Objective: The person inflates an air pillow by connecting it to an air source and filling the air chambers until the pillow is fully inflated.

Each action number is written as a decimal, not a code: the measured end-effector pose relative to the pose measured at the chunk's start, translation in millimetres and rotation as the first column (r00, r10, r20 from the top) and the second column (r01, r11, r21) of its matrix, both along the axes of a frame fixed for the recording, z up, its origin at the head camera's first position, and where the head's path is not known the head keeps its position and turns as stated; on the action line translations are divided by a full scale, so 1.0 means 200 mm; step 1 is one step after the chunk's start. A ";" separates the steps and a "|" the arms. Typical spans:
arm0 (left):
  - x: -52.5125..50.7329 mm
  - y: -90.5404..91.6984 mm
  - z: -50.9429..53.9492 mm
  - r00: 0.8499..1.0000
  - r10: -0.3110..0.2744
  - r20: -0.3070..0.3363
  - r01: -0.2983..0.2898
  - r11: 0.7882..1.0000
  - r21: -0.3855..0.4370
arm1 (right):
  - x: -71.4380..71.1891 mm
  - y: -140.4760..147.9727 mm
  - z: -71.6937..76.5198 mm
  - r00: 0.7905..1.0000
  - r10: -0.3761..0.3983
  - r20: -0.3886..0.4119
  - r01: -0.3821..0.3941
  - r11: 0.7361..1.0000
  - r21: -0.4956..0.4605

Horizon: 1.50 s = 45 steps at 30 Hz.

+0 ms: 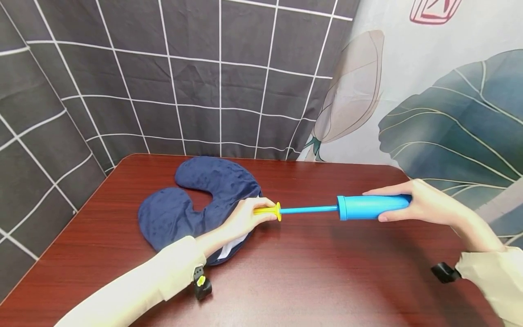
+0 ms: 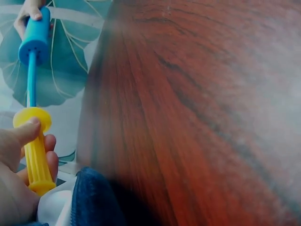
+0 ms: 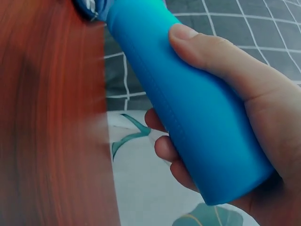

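Observation:
A blue hand pump [image 1: 367,207] is stretched sideways above the table, its thin blue rod drawn out of the barrel. My left hand [image 1: 246,218] grips the pump's yellow handle [image 2: 35,155], with the thumb on the flange. Around the blue barrel [image 3: 188,103] curl the fingers and thumb of my right hand [image 1: 426,204]. Behind and under the left hand lies a navy plush U-shaped neck pillow [image 1: 220,177], a white strip [image 1: 234,246] showing along its zipped edge. The barrel's far end is partly hidden by the right palm.
The reddish-brown wooden table [image 1: 294,281] runs back to a dark cloth with a white grid [image 1: 196,81]. A pale leaf-patterned cloth [image 1: 461,122] hangs at the right. Black wrist cameras [image 1: 202,286] sit below both cuffs.

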<state>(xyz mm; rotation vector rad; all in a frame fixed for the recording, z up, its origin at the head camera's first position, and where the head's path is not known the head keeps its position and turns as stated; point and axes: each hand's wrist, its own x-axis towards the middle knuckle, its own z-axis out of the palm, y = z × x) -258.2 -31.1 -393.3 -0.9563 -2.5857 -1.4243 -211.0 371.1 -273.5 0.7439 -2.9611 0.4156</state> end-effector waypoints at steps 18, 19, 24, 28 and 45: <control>-0.01 0.01 0.00 0.999 0.033 0.022 -0.032 0.999 -0.004 | -0.14 -0.21 -0.11 0.995 0.096 0.019 -0.095 0.994 -0.045; -0.01 0.01 0.00 0.999 0.033 0.022 -0.033 0.999 -0.003 | -0.14 -0.22 -0.11 0.995 0.095 0.023 -0.094 0.995 -0.043; 0.00 0.01 0.01 0.999 0.041 0.028 -0.041 0.999 -0.006 | -0.17 -0.30 -0.14 0.994 0.101 0.044 -0.099 0.994 -0.048; 0.01 0.01 0.01 0.999 0.045 0.016 -0.045 0.999 -0.007 | -0.20 -0.37 -0.17 0.991 0.113 0.070 -0.107 0.991 -0.075; 0.01 0.02 0.01 0.999 0.051 -0.003 -0.051 0.998 -0.046 | -0.24 -0.56 -0.26 0.976 0.155 0.154 -0.139 0.984 -0.110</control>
